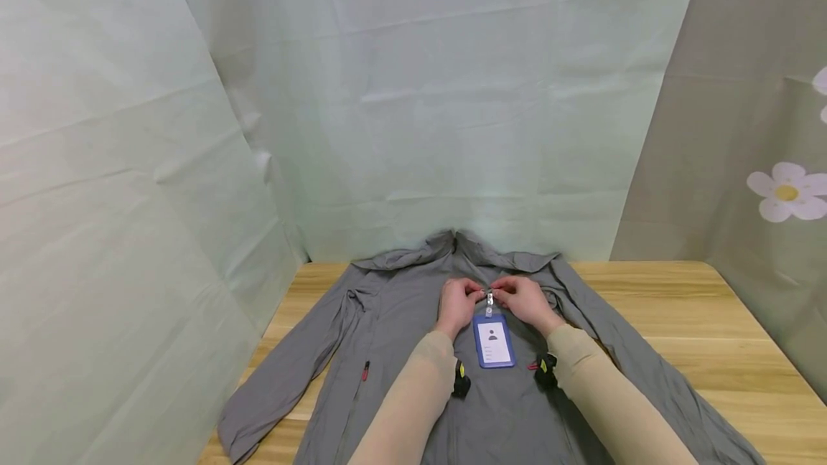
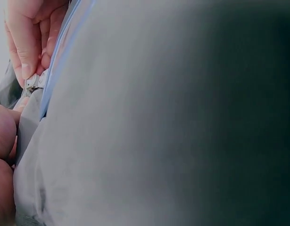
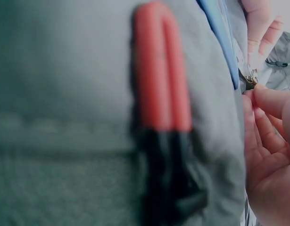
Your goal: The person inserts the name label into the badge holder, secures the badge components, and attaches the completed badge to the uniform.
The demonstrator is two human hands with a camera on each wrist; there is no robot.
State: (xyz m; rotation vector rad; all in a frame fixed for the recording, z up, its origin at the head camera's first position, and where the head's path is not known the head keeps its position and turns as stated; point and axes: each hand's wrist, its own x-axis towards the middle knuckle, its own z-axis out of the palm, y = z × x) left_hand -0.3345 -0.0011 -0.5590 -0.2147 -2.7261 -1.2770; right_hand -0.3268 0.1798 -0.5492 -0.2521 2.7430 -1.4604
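Observation:
A grey jacket (image 1: 403,321) lies spread on the wooden table, collar at the far edge. On its chest rests a blue-framed ID badge (image 1: 495,357) with a white card, its strap and metal clip (image 1: 489,299) pointing to the collar. My right hand (image 1: 526,301) pinches the clip between thumb and finger, closely seen in the right wrist view, where the clip (image 3: 251,79) has its metal end at the fabric. From the other side my left hand (image 1: 457,303) pinches jacket cloth right beside the clip; its fingertips are partly hidden in the left wrist view.
Red zipper pulls (image 1: 366,372) mark the jacket's pockets; one zipper pull (image 3: 161,70) looms large before the right wrist camera. Bare wooden tabletop (image 1: 704,321) shows to the right. Pale cloth hangings (image 1: 452,92) enclose the back and sides.

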